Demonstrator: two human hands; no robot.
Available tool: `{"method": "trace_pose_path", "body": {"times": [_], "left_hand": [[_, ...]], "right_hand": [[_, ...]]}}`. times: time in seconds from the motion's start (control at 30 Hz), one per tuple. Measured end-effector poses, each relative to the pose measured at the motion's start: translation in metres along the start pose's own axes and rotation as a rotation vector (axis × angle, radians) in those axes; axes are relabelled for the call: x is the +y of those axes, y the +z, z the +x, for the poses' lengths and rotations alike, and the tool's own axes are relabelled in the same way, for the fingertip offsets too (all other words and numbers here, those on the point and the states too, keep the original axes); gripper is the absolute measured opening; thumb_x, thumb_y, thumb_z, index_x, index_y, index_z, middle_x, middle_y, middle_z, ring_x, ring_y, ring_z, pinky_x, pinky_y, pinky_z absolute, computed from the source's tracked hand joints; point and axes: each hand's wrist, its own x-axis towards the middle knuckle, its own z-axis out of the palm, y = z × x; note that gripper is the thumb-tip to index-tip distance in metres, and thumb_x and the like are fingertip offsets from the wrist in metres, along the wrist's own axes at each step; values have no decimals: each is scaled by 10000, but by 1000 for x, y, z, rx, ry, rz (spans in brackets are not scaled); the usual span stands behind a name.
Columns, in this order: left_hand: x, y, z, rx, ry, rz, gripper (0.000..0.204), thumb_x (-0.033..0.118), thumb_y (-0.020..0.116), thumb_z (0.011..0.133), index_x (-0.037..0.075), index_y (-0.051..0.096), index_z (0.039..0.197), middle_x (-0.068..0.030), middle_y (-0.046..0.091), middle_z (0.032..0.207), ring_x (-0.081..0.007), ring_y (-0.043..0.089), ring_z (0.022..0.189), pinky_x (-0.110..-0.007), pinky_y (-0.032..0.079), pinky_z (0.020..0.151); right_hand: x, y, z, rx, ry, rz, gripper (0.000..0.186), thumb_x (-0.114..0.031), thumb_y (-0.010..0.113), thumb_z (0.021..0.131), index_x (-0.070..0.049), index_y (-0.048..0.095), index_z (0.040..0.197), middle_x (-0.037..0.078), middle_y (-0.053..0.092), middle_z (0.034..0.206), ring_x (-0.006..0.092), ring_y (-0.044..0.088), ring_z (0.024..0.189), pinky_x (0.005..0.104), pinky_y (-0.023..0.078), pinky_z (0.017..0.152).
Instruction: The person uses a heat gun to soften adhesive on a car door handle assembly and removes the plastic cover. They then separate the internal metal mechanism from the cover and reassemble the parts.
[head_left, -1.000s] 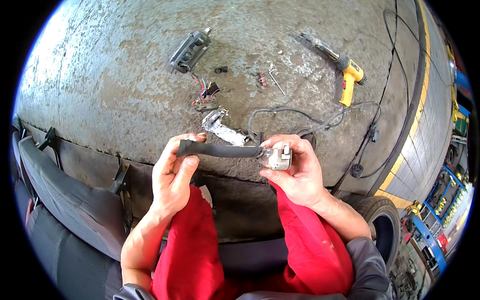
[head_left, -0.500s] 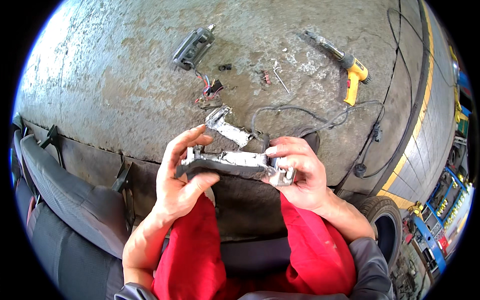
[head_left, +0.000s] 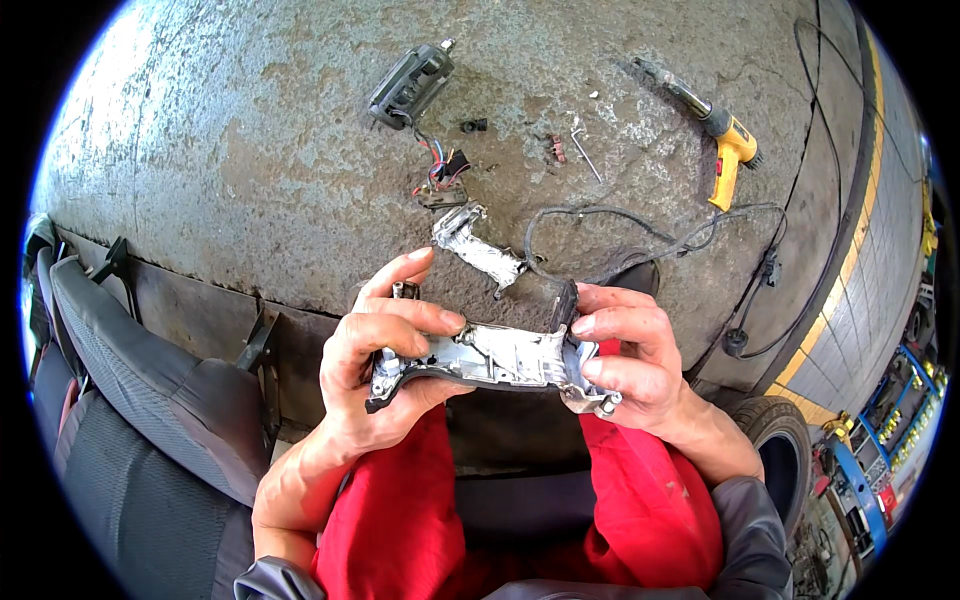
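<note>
Between my two hands I hold a power tool handle housing half point(head_left: 500, 357), dark outside, its ribbed whitish inner side turned up toward me. My left hand point(head_left: 385, 350) is closed on its left end, fingertips over the inner face. Closed on the other end is my right hand point(head_left: 632, 348), beside a dark upright piece. Just beyond lies a similar whitish housing half point(head_left: 480, 250) on the ground. Past it, a dark power tool body point(head_left: 412, 85) trails coloured wires point(head_left: 437, 165) to a small module point(head_left: 442, 196).
A yellow heat gun point(head_left: 732, 150) lies at the far right, with a black cable point(head_left: 640, 225) looping nearby. A hex key point(head_left: 587, 155) and small reddish pieces point(head_left: 557, 149) are on the concrete. Dark car seats point(head_left: 150, 380) stand left, a tyre point(head_left: 778, 440) right.
The housing half has been tilted so its hollow inner side now faces up toward me. My left fingers have moved onto its inner face. The whole view has shifted slightly.
</note>
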Motion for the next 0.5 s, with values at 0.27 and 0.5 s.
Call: {"method": "trace_pose_path", "body": {"times": [0.27, 0.5], "left_hand": [[13, -10, 4, -33, 94, 204, 504, 161, 1012, 708, 136, 659, 1067, -157, 689, 1238, -355, 602, 1322, -654, 364, 1208], [16, -9, -1, 32, 161, 292, 509, 194, 1031, 660, 173, 718, 1061, -142, 510, 1327, -328, 495, 1325, -583, 383, 1209]], "right_hand": [[0, -8, 4, -61, -98, -49, 452, -16, 833, 800, -129, 655, 1200, 171, 620, 1330, 434, 623, 1267, 630, 543, 1084], [0, -6, 6, 37, -232, -199, 427, -76, 842, 808, -192, 662, 1177, 134, 618, 1339, 403, 589, 1326, 638, 538, 1111]]}}
